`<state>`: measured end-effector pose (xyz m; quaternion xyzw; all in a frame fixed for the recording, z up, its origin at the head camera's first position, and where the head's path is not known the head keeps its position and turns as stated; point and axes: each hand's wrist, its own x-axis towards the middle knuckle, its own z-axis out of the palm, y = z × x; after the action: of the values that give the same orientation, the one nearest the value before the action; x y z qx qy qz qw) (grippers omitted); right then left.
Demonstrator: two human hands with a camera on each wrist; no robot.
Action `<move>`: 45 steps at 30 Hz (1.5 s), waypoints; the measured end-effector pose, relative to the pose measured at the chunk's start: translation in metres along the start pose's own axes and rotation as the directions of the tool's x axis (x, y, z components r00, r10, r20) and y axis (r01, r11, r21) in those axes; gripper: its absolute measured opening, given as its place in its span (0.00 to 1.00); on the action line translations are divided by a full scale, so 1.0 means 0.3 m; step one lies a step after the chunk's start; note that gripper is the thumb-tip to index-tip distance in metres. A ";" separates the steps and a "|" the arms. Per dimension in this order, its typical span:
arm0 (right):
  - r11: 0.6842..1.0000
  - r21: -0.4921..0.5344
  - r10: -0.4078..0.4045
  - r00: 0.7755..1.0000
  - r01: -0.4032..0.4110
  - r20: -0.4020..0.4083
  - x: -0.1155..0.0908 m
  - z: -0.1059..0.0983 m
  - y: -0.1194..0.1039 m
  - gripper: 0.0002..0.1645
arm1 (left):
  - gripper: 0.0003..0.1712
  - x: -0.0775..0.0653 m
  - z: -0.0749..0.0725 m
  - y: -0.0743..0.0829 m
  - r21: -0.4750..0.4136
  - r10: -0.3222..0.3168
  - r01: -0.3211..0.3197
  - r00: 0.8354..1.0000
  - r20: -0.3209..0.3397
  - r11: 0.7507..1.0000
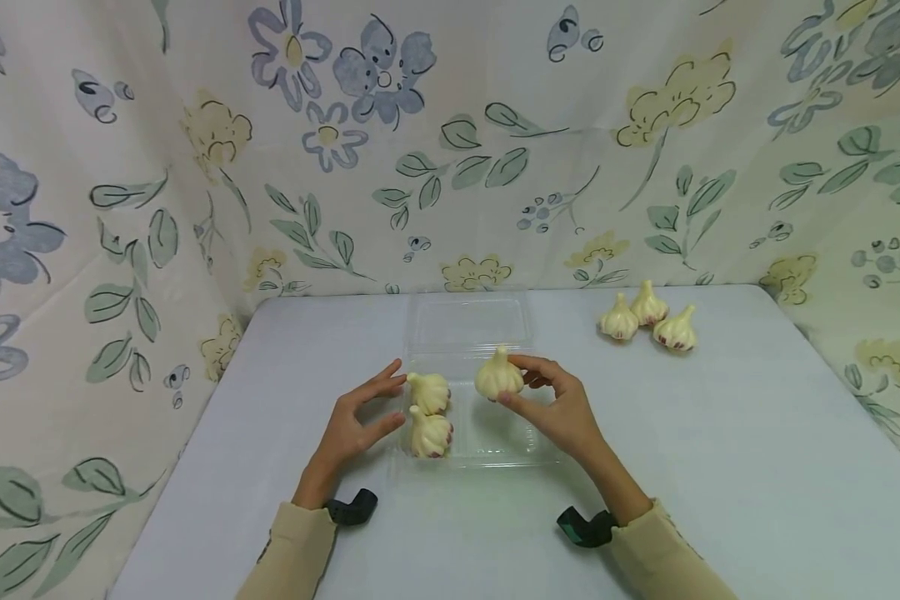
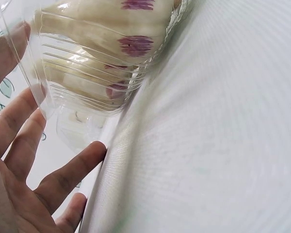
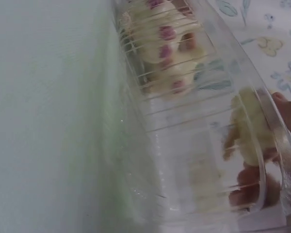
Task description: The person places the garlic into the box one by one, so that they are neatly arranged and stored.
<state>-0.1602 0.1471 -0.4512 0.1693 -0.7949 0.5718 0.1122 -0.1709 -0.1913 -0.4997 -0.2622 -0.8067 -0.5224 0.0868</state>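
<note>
A clear plastic box (image 1: 495, 460) with a hinged lid (image 1: 468, 323) folded back lies on the table. Two garlic bulbs, a rear bulb (image 1: 430, 393) and a front bulb (image 1: 431, 433), lie on their sides along its left wall. Over the right half of the box, my right hand (image 1: 562, 408) pinches another garlic bulb (image 1: 498, 377) between thumb and fingers, its stem upward. My left hand (image 1: 360, 421) is spread at the box's left side, fingertips right at the rim. In the left wrist view, purple-marked garlic (image 2: 136, 46) shows through the ribbed wall.
Three more garlic bulbs (image 1: 648, 304) stand close together at the back right of the white table (image 1: 757, 467). A flower-printed cloth (image 1: 480, 167) hangs behind the table and along both sides. Each wrist wears a black camera mount, such as the left mount (image 1: 352, 507).
</note>
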 end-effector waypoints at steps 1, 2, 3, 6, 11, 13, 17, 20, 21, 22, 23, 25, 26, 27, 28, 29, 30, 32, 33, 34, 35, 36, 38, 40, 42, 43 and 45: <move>1.000 -0.009 -0.007 1.000 0.007 0.003 -0.001 0.002 0.000 0.30 | 0.32 0.001 0.002 -0.001 -0.002 0.001 -0.001 1.000 -0.001 1.000; 1.000 -0.017 -0.020 1.000 0.021 0.004 -0.002 0.003 0.001 0.30 | 0.32 0.001 0.004 -0.001 -0.006 -0.002 0.002 1.000 -0.001 1.000; 0.999 -0.031 -0.030 1.000 0.030 0.006 -0.002 0.005 0.003 0.30 | 0.32 0.002 0.005 -0.002 -0.007 -0.002 0.002 1.000 -0.001 1.000; 0.996 -0.070 -0.056 0.998 0.057 0.011 -0.003 0.008 0.006 0.30 | 0.32 0.003 0.007 -0.002 -0.001 -0.005 0.005 1.000 0.001 1.000; 0.993 -0.109 -0.031 0.999 0.035 0.041 -0.002 0.007 0.000 0.30 | 0.33 0.002 0.006 0.001 0.007 -0.006 0.006 1.000 0.004 1.000; 0.993 -0.118 -0.014 0.998 0.021 0.061 -0.001 0.008 -0.002 0.30 | 0.33 0.001 0.005 0.002 0.010 -0.013 0.013 1.000 0.005 1.000; 0.991 -0.135 0.000 0.996 0.012 0.085 0.003 0.007 -0.004 0.31 | 0.33 0.000 0.004 0.003 0.016 -0.029 0.029 1.000 0.010 0.999; 0.988 -0.152 0.003 0.995 0.012 0.100 0.009 0.007 -0.005 0.32 | 0.33 0.002 0.004 0.001 0.009 -0.028 0.028 1.000 0.013 1.000; 0.987 -0.159 0.005 0.994 0.012 0.107 0.011 0.007 -0.006 0.32 | 0.33 0.002 0.004 0.000 0.008 -0.024 0.024 1.000 0.012 1.000; 0.986 -0.167 0.008 0.993 0.011 0.116 0.013 0.008 -0.007 0.32 | 0.33 0.002 0.004 -0.002 0.006 -0.022 0.022 1.000 0.012 1.000; 0.985 -0.171 0.016 0.992 0.006 0.126 0.015 0.010 -0.007 0.32 | 0.33 0.001 0.004 -0.003 0.004 -0.022 0.022 1.000 0.011 1.000; 0.983 -0.183 0.036 0.988 -0.009 0.148 0.019 0.014 -0.009 0.32 | 0.34 0.000 0.004 -0.007 0.002 -0.014 0.014 1.000 0.008 1.000; 0.983 -0.184 0.045 0.986 -0.015 0.161 0.021 0.017 -0.010 0.32 | 0.34 -0.001 0.004 -0.009 0.003 -0.009 0.009 1.000 0.006 1.000; 0.982 -0.190 0.046 0.983 -0.012 0.176 0.024 0.020 -0.010 0.32 | 0.34 -0.002 0.004 -0.010 0.005 -0.005 0.005 1.000 0.003 1.000; 0.981 -0.194 0.049 0.981 -0.011 0.190 0.026 0.022 -0.010 0.32 | 0.35 -0.002 0.004 -0.011 0.006 0.000 0.000 1.000 0.002 1.000; 0.979 -0.202 0.049 0.978 -0.008 0.201 0.029 0.024 -0.010 0.32 | 0.35 -0.002 0.003 -0.011 0.008 0.010 -0.010 1.000 0.001 1.000; 0.978 -0.209 0.042 0.976 0.004 0.215 0.032 0.026 -0.011 0.32 | 0.35 -0.002 0.002 -0.011 0.011 0.021 -0.021 1.000 0.000 1.000; 0.975 -0.220 0.017 0.972 0.037 0.236 0.039 0.029 -0.012 0.32 | 0.35 0.000 -0.001 -0.006 0.011 0.026 -0.026 1.000 -0.001 1.000; 0.972 -0.230 0.003 0.970 0.055 0.244 0.043 0.031 -0.012 0.32 | 0.35 0.001 -0.001 -0.003 0.010 0.028 -0.028 1.000 0.000 1.000; 0.969 -0.239 -0.005 0.968 0.067 0.251 0.048 0.032 -0.012 0.31 | 0.36 0.003 -0.002 0.000 0.011 0.033 -0.033 0.999 0.001 0.999; 0.965 -0.251 -0.013 0.966 0.080 0.257 0.052 0.033 -0.012 0.31 | 0.36 0.005 -0.003 0.003 0.014 0.036 -0.036 0.999 0.001 0.999; 0.962 -0.259 -0.017 0.964 0.088 0.264 0.057 0.035 -0.012 0.31 | 0.36 0.006 -0.003 0.006 0.013 0.029 -0.029 1.000 0.001 0.999; 0.955 -0.281 -0.016 0.961 0.097 0.277 0.065 0.039 -0.010 0.31 | 0.36 0.008 -0.003 0.010 0.013 0.016 -0.016 1.000 0.003 1.000; 0.951 -0.295 -0.002 0.957 0.091 0.290 0.072 0.045 -0.008 0.31 | 0.35 0.009 -0.002 0.010 0.016 0.013 -0.013 1.000 0.005 1.000; 0.946 -0.313 0.013 0.953 0.086 0.302 0.077 0.051 -0.006 0.31 | 0.35 0.007 -0.001 0.008 0.013 -0.002 0.002 1.000 0.005 1.000; 0.942 -0.326 0.018 0.952 0.087 0.305 0.079 0.054 -0.004 0.31 | 0.35 0.007 0.000 0.006 0.012 -0.002 0.002 1.000 0.006 1.000; 0.932 -0.352 0.031 0.951 0.084 0.308 0.084 0.060 -0.002 0.31 | 0.35 0.005 0.002 0.001 0.011 -0.002 0.002 1.000 0.004 1.000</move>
<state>-0.1827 0.1265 -0.4470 0.2436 -0.8915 0.3812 0.0238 -0.1720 -0.1902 -0.4990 -0.2622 -0.8098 -0.5177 0.0861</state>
